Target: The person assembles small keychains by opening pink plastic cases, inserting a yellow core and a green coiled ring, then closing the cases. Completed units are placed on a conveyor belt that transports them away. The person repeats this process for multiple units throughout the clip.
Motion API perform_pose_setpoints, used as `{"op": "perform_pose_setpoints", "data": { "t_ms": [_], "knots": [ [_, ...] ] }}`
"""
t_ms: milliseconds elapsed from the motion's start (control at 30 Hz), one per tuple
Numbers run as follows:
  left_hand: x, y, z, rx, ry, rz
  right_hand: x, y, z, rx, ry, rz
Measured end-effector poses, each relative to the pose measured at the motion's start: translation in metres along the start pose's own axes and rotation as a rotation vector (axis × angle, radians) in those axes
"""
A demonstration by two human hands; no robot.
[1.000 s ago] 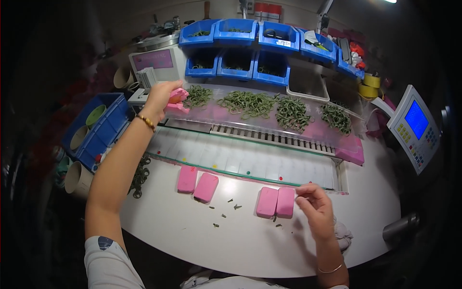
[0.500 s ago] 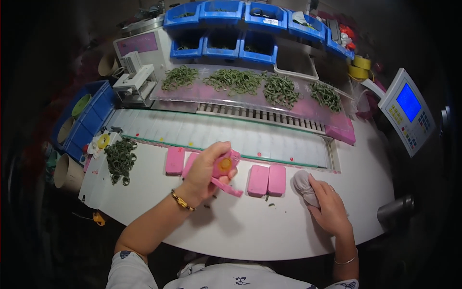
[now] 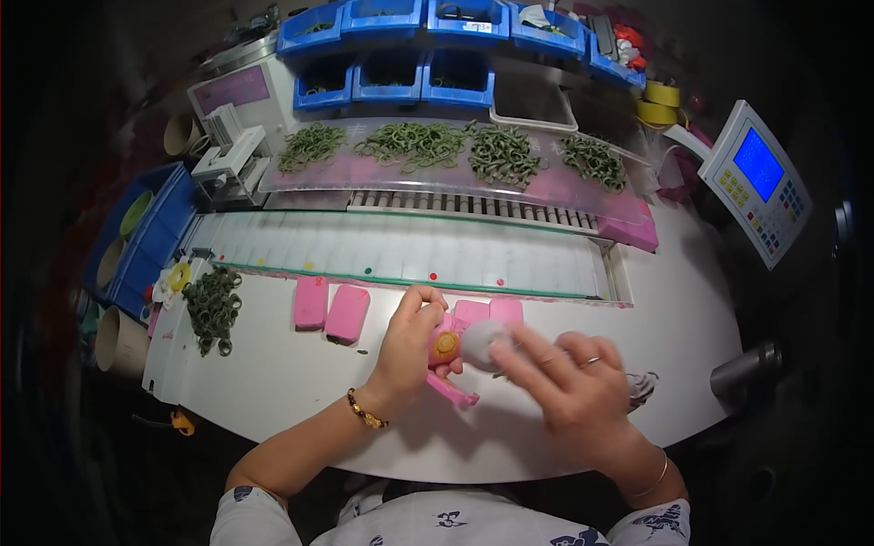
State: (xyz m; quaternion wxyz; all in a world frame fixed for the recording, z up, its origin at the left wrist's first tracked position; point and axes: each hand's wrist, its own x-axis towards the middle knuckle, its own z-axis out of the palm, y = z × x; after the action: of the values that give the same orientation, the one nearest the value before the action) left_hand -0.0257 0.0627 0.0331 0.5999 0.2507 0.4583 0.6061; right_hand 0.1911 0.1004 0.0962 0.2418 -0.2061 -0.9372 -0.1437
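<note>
My left hand (image 3: pixel 401 359), just left of the middle of the white table, is closed around a pink rubber mould (image 3: pixel 437 326). A round orange-yellow patch marks the mould's face, and a narrow pink flap (image 3: pixel 452 391) hangs below it. My right hand (image 3: pixel 583 396), blurred by motion, holds a rounded grey cloth pouch (image 3: pixel 482 346) at the mould's right side; whether they touch I cannot tell. Two closed pink moulds (image 3: pixel 347 314) lie left of my left hand. Behind the pouch, two more pink moulds (image 3: pixel 506 310) stand side by side, partly covered.
A glass-topped strip (image 3: pixel 391 250) crosses the table behind the moulds. Beyond it, a clear shelf (image 3: pixel 355 173) bears piles of green rings (image 3: pixel 505 155). More rings (image 3: pixel 214 305) lie at left. Blue bins (image 3: pixel 387 77) stand behind; a control panel (image 3: pixel 756 182) and a dark cylinder (image 3: pixel 746 364) are at right.
My right hand has lifted the grey pouch and brought it leftward to the mould. My left hand has moved slightly right and down with the mould. The view has shifted a little.
</note>
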Motion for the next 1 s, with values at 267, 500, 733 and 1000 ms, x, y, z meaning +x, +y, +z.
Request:
{"op": "perform_pose_setpoints", "data": {
  "t_ms": [267,500,733,1000],
  "knots": [
    [0.004,-0.006,0.0,-0.018,0.046,0.405,-0.01,-0.029,0.018,-0.002,-0.067,-0.09],
    [0.011,0.019,-0.022,-0.214,0.127,0.215,-0.034,0.029,0.02,-0.119,-0.243,0.212],
    [0.0,0.009,-0.007,-0.289,-0.066,0.071,-0.047,0.041,0.043,-0.01,-0.21,0.366],
    [-0.015,-0.002,0.003,-0.095,-0.254,0.306,0.018,0.0,0.04,1.243,-0.056,0.484]
  ]
}}
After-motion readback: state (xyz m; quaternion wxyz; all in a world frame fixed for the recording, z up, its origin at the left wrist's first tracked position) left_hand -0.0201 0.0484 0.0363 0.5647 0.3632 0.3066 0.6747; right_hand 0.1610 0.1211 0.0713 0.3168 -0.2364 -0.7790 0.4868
